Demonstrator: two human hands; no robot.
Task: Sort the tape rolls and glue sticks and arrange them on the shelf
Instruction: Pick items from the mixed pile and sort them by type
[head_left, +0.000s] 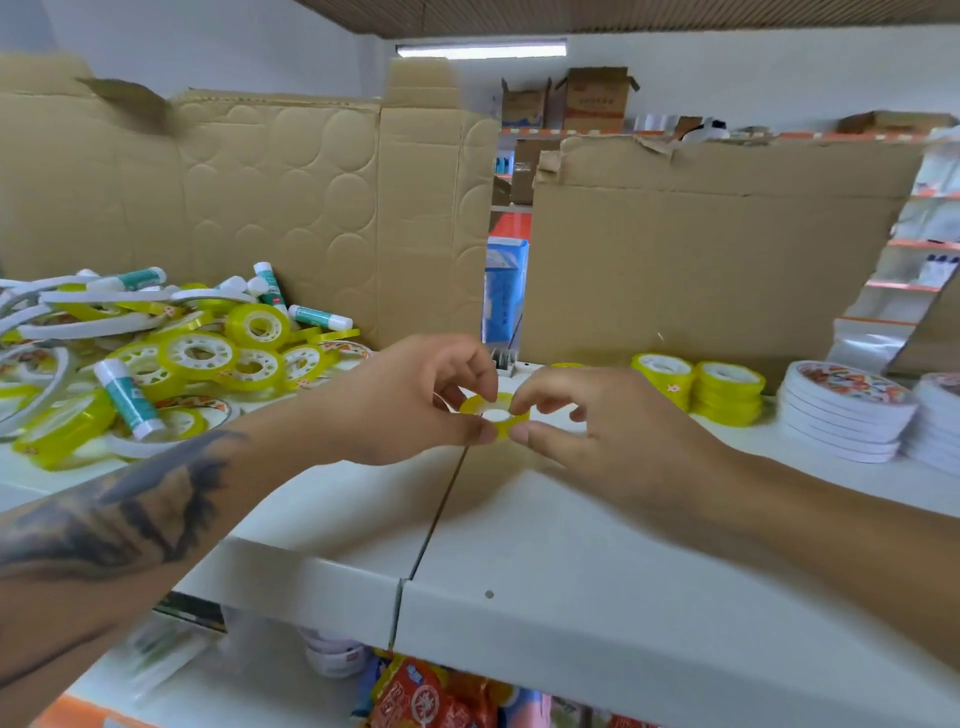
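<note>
From my head camera, I hold one thin yellow tape roll (494, 415) above the shelf (545, 545), my left hand (415, 400) and right hand (576, 421) each pinching its rim. I should pass it fully to the right, then lay it flat on the yellow stacks (698, 389) right of it, squared so they don't topple.

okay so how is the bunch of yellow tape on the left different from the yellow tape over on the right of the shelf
The left yellow tape rolls lie loose in a jumbled pile, tilted every way; the right yellow tape rolls stand in neat flat stacks. The left ones are mixed with glue sticks and white tape; the right ones are only yellow, with stacked white rolls beside them. Both rest on the white shelf.
</note>
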